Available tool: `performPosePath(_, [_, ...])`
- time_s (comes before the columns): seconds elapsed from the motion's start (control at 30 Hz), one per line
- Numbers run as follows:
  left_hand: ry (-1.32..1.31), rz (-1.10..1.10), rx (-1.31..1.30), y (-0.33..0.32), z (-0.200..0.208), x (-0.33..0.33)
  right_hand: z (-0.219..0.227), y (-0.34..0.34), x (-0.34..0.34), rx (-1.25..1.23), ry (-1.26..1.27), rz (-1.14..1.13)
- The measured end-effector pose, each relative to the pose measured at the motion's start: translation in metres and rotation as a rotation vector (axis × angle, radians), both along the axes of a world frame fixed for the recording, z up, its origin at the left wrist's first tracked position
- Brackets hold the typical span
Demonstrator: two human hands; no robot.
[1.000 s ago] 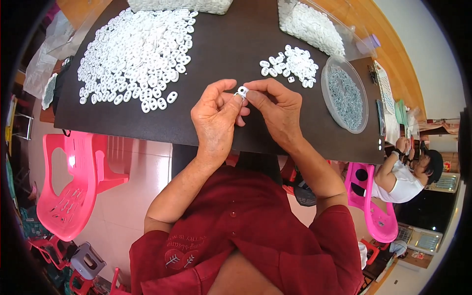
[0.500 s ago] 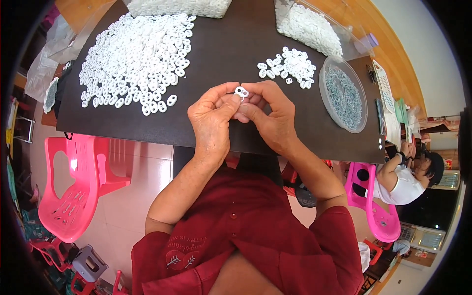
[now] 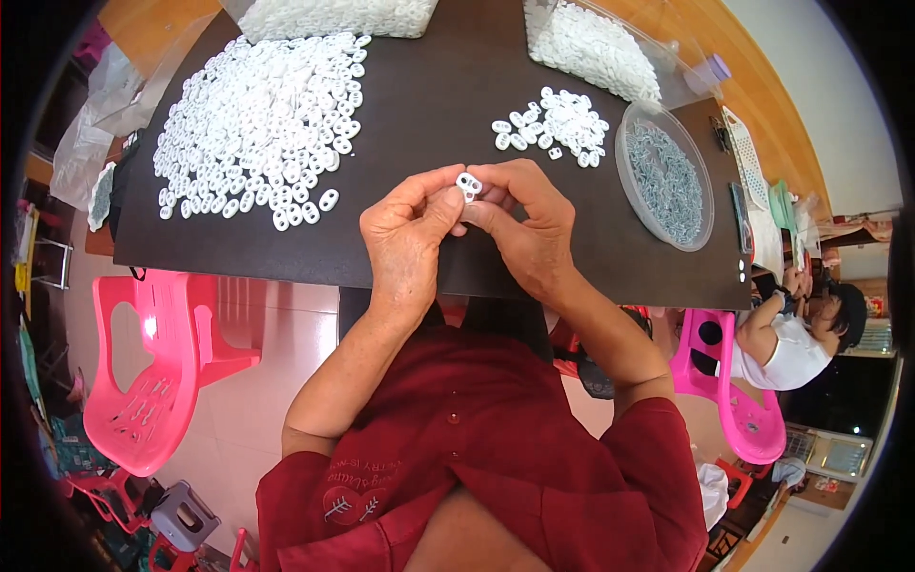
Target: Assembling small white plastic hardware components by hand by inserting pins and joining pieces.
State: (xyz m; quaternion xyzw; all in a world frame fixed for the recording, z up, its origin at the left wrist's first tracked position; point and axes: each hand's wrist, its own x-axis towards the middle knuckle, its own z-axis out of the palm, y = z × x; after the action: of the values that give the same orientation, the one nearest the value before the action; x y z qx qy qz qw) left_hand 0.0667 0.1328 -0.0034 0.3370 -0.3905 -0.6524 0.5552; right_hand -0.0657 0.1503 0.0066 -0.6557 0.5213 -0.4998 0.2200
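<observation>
Between the fingertips of both hands, above the table's near edge, is a small white oval plastic piece with two holes (image 3: 468, 181). My left hand (image 3: 405, 234) pinches it with thumb and index finger from the left. My right hand (image 3: 526, 219) closes on it from the right, its thumb just below. Part of a second white piece seems to show under the first, but the fingers hide most of it. Many similar white two-holed pieces (image 3: 262, 124) lie in a large heap to the left. A smaller pile of white pieces (image 3: 572, 124) lies beyond my right hand.
A round clear tub (image 3: 707, 195) of small silvery metal parts stands on the dark table (image 3: 419, 105), right. Clear bins of white pieces (image 3: 334, 17) (image 3: 591, 48) stand at the back. Pink chairs (image 3: 157, 372) (image 3: 734, 410) flank me; a person in white (image 3: 791, 348) sits at right.
Both hands stay together on the piece, which has tilted slightly between the fingertips. The whole view has shifted a little.
</observation>
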Motion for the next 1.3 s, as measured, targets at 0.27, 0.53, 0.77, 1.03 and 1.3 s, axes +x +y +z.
performPosePath(0.27, [0.028, -0.004, -0.108, -0.001, -0.005, -0.002, -0.002, 0.000, 0.000, -0.062, -0.029, -0.019])
performPosePath(0.53, [0.031, 0.059, -0.163, 0.004, -0.007, -0.009, -0.008, 0.003, 0.003, -0.234, -0.011, -0.003])
performPosePath(0.77, [0.028, 0.114, -0.209, 0.004, -0.006, -0.010, -0.007, 0.002, 0.007, -0.240, -0.014, 0.000])
performPosePath(1.03, [0.040, 0.151, -0.165, 0.006, 0.000, -0.009, -0.001, 0.008, 0.008, -0.121, -0.095, 0.047])
performPosePath(1.3, [0.074, 0.140, -0.167, 0.010, -0.004, -0.006, -0.005, 0.011, 0.012, -0.125, -0.118, 0.046])
